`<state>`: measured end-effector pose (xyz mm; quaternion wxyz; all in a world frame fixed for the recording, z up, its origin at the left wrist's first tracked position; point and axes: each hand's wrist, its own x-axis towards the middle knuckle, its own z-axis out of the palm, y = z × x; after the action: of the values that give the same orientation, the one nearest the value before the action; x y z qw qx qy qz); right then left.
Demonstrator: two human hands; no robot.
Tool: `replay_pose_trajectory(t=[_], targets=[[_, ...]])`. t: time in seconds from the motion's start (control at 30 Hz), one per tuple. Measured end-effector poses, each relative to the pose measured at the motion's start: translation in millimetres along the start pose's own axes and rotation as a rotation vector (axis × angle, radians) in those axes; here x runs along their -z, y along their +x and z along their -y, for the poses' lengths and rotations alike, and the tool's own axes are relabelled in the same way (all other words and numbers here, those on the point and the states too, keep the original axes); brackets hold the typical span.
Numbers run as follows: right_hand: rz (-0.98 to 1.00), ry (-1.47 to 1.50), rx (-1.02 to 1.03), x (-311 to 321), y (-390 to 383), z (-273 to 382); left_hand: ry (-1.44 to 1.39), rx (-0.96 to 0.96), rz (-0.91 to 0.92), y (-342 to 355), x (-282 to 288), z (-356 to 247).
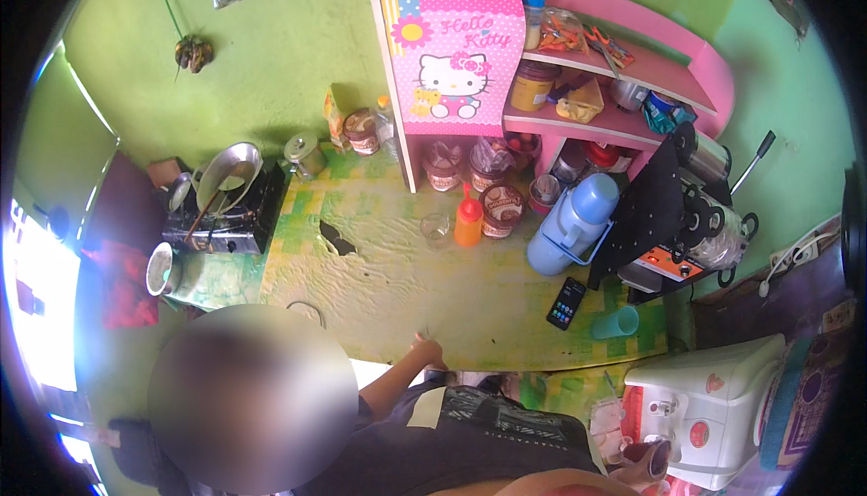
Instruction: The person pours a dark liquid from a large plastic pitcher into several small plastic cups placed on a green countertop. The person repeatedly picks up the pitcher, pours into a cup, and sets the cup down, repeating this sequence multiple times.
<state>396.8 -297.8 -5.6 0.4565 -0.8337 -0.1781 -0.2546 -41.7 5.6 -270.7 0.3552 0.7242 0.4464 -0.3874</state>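
Observation:
At the near edge of the table, my left hand [426,351] rests with its fingers curled together, its forearm coming from a dark sleeve. Whether anything small sits in the fingers cannot be made out. The yellow-green tabletop [379,288] has a wrinkled cover with a dark torn patch [337,238]. A thin dark loop [309,313] lies at its front, left of the hand. Farther back stand a clear glass [435,232], an orange squeeze bottle [468,219] and a brown-lidded tub [502,210]. My right hand does not show; a skin-coloured patch [560,482] fills the bottom edge.
Right of the hand are a phone [565,304], a turquoise cup [616,322], a blue thermos [578,220] and a black machine [677,225]. A pink shelf [623,31] stands behind. A stove [226,220] holds a pan [233,175] at left. A blurred circle [253,397] covers the lower left.

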Motion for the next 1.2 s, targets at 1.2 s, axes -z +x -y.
replay_pose_trajectory(t=[1.2], targets=[[0.000,0.077,-0.050,-19.7,3.8,8.0,-0.075,0.073,-0.037,-32.3,13.7,-11.6]])
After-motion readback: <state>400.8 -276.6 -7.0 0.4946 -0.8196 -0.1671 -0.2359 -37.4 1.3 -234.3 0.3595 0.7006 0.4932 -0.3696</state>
